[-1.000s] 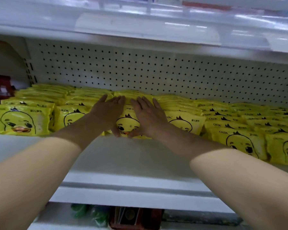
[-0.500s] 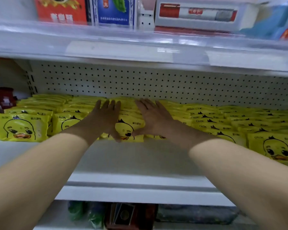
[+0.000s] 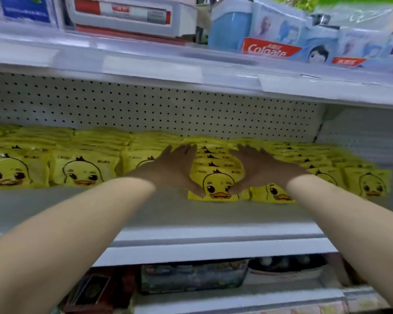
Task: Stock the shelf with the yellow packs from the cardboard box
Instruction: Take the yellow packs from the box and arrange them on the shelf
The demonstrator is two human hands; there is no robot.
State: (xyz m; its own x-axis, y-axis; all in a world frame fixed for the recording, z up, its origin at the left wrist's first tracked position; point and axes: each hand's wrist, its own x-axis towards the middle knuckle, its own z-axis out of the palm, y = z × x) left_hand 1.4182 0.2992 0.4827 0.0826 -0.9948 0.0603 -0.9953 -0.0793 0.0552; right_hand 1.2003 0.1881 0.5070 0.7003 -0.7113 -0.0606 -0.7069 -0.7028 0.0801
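Observation:
Rows of yellow packs with a duck face lie stacked along the white shelf (image 3: 191, 214), from the left edge to the right end. My left hand (image 3: 173, 168) and my right hand (image 3: 261, 166) lie flat, fingers straight, on either side of one stack of yellow packs (image 3: 218, 177) in the middle right. Both thumbs reach toward the front pack's lower corners. That stack sits a little further forward than the rows to its left. The cardboard box is out of view.
A perforated white back panel (image 3: 168, 109) closes the shelf behind the packs. The upper shelf (image 3: 213, 71) overhangs close above, carrying toothpaste boxes (image 3: 268, 49) and blue packages. The shelf below (image 3: 191, 279) holds dark boxes.
My view has swung to the right and up. Both hands have shifted from a stack near the middle to one further right, still flat on the packs.

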